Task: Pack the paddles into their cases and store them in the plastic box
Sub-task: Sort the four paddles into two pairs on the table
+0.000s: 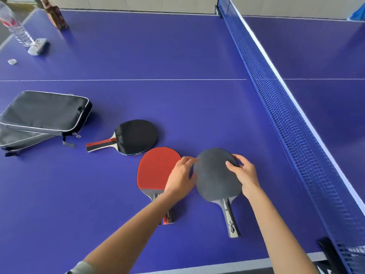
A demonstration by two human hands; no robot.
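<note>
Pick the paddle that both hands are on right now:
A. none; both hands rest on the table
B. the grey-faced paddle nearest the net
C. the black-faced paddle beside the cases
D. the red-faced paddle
B: the left hand and right hand touch opposite edges of the grey-faced paddle, which lies nearest the net.
</note>
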